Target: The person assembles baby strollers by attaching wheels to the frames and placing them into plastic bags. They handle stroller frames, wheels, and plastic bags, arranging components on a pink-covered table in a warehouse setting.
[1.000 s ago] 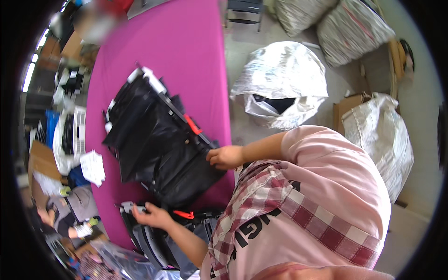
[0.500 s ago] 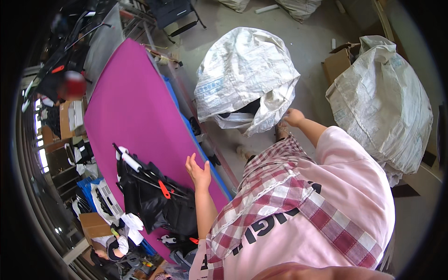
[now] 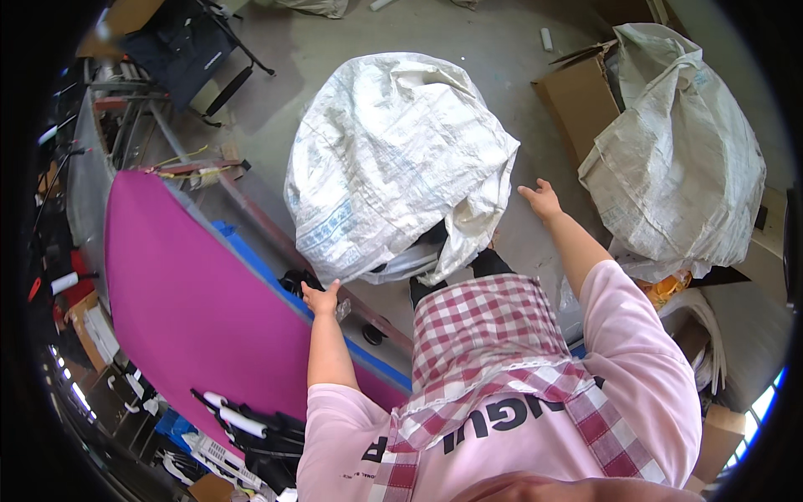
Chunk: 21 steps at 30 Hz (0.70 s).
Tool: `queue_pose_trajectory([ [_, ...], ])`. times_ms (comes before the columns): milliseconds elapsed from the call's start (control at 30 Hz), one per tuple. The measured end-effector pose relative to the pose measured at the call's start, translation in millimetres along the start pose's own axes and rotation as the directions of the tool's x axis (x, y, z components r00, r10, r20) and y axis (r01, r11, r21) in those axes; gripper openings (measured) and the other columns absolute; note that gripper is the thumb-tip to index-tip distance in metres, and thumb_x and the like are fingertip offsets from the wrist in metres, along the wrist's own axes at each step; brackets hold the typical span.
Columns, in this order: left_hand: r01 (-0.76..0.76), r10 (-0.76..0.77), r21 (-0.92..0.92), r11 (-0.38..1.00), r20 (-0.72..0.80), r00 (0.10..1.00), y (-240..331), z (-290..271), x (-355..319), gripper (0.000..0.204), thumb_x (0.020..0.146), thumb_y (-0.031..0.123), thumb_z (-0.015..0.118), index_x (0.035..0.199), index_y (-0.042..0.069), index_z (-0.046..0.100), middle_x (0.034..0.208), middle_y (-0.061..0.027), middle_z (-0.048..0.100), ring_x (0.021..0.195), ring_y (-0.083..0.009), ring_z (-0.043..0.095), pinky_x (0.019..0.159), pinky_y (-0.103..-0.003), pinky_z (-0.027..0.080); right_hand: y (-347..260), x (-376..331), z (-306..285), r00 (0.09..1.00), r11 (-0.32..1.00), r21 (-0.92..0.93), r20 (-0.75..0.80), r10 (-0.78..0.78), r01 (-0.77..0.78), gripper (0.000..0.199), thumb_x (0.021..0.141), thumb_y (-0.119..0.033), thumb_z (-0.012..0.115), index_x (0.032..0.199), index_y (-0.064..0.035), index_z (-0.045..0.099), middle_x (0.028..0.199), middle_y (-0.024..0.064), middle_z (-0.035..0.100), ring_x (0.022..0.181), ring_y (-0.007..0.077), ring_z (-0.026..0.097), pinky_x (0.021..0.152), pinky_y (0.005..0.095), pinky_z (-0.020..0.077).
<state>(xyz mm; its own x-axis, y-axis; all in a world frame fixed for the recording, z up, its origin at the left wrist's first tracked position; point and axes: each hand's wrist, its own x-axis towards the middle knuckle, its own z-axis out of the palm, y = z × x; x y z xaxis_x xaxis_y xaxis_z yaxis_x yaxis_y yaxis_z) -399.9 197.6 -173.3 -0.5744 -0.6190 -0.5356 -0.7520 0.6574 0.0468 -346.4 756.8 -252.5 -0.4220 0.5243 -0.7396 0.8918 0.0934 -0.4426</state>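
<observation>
Fingers spread, empty, the left hand (image 3: 320, 299) and right hand (image 3: 542, 201) flank a white woven sack (image 3: 401, 151) (mouth gaping) on the floor (image 3: 288, 63) beside the magenta table (image 3: 192, 284) and its blue edge, apparently a reach; gripping would need both closing inward.

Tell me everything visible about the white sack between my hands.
The sack is bulging, rumpled white, apparently woven plastic with bluish markings. It sits on the floor beside the magenta-topped table. Its partly open mouth faces you, showing something black inside. Your left hand and right hand are open beside it; contact is unclear.
</observation>
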Motion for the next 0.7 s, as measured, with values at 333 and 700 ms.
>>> queue_pose_trajectory([
  [333,-0.023,0.133,-0.484,0.875,0.193,0.972,-15,49,105,0.060,0.078,0.003,0.070,0.129,0.002,0.040,0.119,-0.0144,0.057,0.107,-0.0243,0.055,0.090,-0.036,0.044,-2,45,105,1.000,0.999,0.038,-0.030,-0.001,0.002,0.050,0.078,-0.021,0.065,0.119,0.0041,0.054,0.110,0.0171,0.064,0.097,0.0268,0.063,0.082,0.0361,0.0482],
  [700,-0.205,0.119,0.368,0.907,0.242,0.963,47,45,-17,0.130,0.060,0.042,0.086,0.149,0.009,-0.004,0.151,-0.0236,0.015,0.141,-0.0353,0.018,0.110,-0.054,0.022,-68,-151,-36,0.906,0.867,0.420,0.416,0.077,-0.267,0.043,0.091,-0.030,0.053,0.117,0.0047,0.058,0.107,0.0139,0.063,0.093,0.0192,0.060,0.082,0.0348,0.0472],
])
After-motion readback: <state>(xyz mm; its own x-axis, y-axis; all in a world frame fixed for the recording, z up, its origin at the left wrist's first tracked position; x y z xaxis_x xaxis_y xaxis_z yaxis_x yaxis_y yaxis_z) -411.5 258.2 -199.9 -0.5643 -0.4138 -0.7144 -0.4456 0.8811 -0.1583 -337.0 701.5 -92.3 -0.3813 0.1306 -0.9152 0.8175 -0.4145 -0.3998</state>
